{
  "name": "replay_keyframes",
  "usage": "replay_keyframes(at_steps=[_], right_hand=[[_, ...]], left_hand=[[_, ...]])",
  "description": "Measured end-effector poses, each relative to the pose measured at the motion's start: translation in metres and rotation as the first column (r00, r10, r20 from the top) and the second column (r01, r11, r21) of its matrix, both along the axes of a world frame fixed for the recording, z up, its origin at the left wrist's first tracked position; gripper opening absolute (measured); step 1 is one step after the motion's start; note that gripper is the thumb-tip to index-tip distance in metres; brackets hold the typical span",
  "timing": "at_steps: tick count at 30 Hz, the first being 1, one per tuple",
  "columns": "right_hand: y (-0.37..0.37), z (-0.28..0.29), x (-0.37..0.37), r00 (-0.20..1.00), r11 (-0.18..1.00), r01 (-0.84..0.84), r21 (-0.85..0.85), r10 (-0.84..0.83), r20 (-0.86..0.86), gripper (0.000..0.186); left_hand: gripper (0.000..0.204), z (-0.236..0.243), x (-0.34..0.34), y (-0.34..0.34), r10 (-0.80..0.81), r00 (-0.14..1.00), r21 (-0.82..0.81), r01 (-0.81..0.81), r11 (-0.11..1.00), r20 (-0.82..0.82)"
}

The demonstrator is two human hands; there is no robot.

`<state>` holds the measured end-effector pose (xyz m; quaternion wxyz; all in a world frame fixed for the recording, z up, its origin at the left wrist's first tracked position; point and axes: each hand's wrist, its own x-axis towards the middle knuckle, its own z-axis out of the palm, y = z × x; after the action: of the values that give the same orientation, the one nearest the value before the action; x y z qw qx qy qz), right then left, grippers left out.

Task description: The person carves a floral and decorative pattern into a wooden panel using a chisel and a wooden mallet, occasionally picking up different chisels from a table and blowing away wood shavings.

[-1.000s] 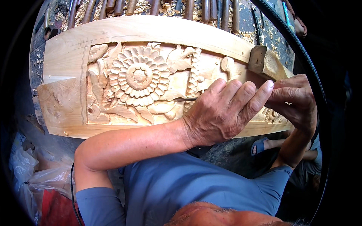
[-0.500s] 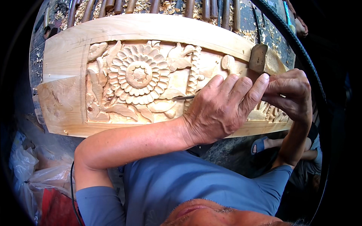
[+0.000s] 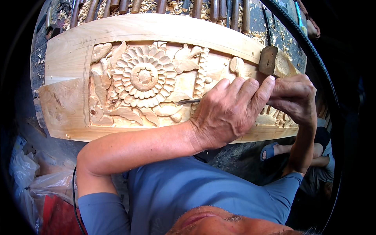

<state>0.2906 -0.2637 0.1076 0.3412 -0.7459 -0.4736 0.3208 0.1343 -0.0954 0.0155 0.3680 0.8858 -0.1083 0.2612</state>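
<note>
The left grip (image 3: 224, 114) is closed around the chisel (image 3: 190, 102), whose thin blade sticks out leftward, its tip at a leaf (image 3: 166, 111) of the carved panel (image 3: 62, 102) beneath both grips. Just right of it, the right grip (image 3: 294, 96) is bent, fingers drawn together; whether it holds anything is hidden, so I cannot tell. The flower (image 3: 144, 76) is left of the left grip, beyond the blade. Just past the right grip, a wood block (image 3: 269, 60) overlaps the panel's far edge. Farther beyond both, handles (image 3: 196, 8) and shavings (image 3: 174, 6) lie on the counter (image 3: 257, 15).
</note>
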Motion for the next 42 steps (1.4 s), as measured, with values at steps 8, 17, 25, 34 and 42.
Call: replay_keyframes(at_steps=[8,17,25,34,42], right_hand=[[0.005,0.002,-0.003,1.0,0.999,0.019,-0.033,-0.019,-0.018,0.018],[-0.007,0.021,-0.021,0.998,0.994,-0.026,0.103,0.02,0.06,0.02],[-0.023,0.017,-0.022,0.995,0.999,-0.005,0.033,0.002,0.102,0.022],[-0.006,0.015,0.0,0.994,0.998,-0.067,-0.004,0.067,0.088,0.024],[0.018,0.03,0.014,0.98,0.988,-0.15,-0.018,0.151,0.125,0.021]], left_hand=[[0.066,0.007,-0.003,0.004,-0.02,0.997,-0.036,0.017,0.999,-0.074],[0.062,0.011,-0.009,0.006,-0.046,0.988,0.06,0.038,0.997,0.146],[0.062,0.004,-0.006,-0.003,-0.13,0.984,-0.013,0.133,0.991,0.123],[0.064,0.004,-0.004,0.003,-0.106,0.993,0.014,0.105,0.994,0.055],[0.061,-0.003,0.003,0.002,-0.006,0.991,0.043,0.0,0.999,0.137]])
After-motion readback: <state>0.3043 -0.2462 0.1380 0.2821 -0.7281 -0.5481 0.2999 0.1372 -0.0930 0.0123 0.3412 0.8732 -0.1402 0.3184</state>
